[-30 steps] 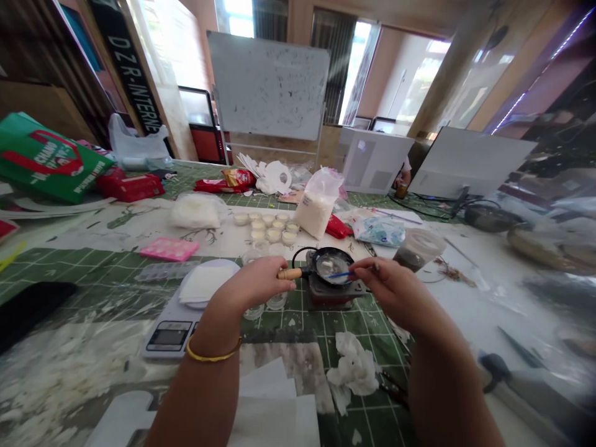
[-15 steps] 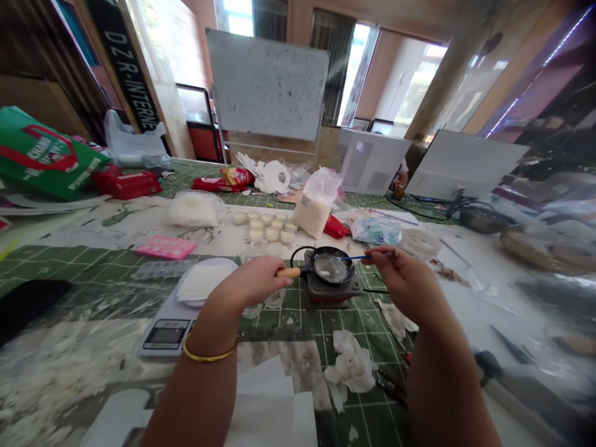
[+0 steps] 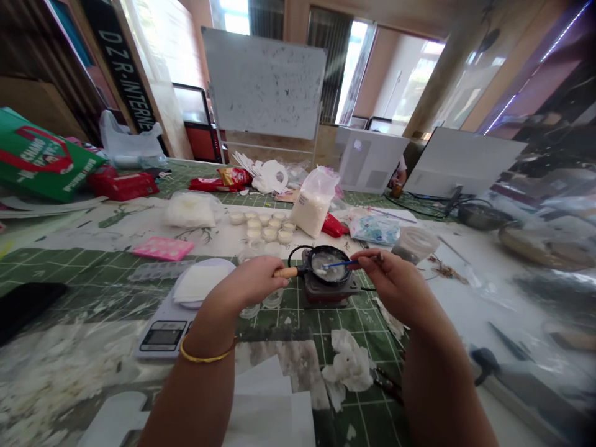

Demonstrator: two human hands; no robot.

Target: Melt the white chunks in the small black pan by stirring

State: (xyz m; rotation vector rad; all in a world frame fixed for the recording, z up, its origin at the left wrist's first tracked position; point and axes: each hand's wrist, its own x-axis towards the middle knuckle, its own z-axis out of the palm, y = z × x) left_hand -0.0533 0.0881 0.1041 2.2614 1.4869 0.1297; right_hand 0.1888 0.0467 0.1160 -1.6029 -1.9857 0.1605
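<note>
My left hand [image 3: 261, 279] is closed round the wooden handle of a small black frying pan [image 3: 347, 273]. The pan sits on a small dark electric hot plate [image 3: 326, 297]. Inside it lies a cloudy, partly clear melt [image 3: 333, 271] with a few white lumps. My right hand [image 3: 386, 270] pinches a thin blue stick [image 3: 344, 263], whose far end reaches into the melt from the right. The stick's kind is unclear.
Left of the pan is a kitchen scale [image 3: 161, 335] with white sheets. Behind stand several small cups of pale wax-like stuff [image 3: 270, 233] and a bag of white granules [image 3: 310, 208]. Crumpled tissue [image 3: 349, 363] lies in front; a person [image 3: 400, 171] is behind the monitors.
My right hand has moved left, carrying the blue stick's tip further across the pan. My left hand still grips the handle.
</note>
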